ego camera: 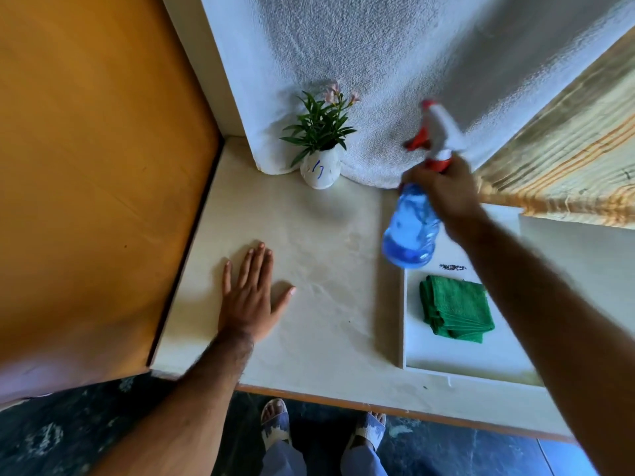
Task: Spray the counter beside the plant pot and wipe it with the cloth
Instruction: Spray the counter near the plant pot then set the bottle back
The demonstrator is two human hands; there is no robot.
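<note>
A cream counter (326, 255) runs in front of me. At its back stands a small white plant pot (320, 172) with green leaves and pink flowers. My right hand (443, 190) grips the neck of a blue spray bottle (412, 228) with a red and white trigger head, held tilted above the counter to the right of the pot, its nozzle toward the wall. My left hand (251, 297) lies flat on the counter, fingers spread, holding nothing. A folded green cloth (455, 309) lies on a white tray (446, 359) at the right.
An orange panel (96, 166) closes off the left side. A textured white wall (395, 80) rises behind the pot, and a wooden surface (567, 159) slants in at the upper right. The counter's front edge (378, 405) is near my feet.
</note>
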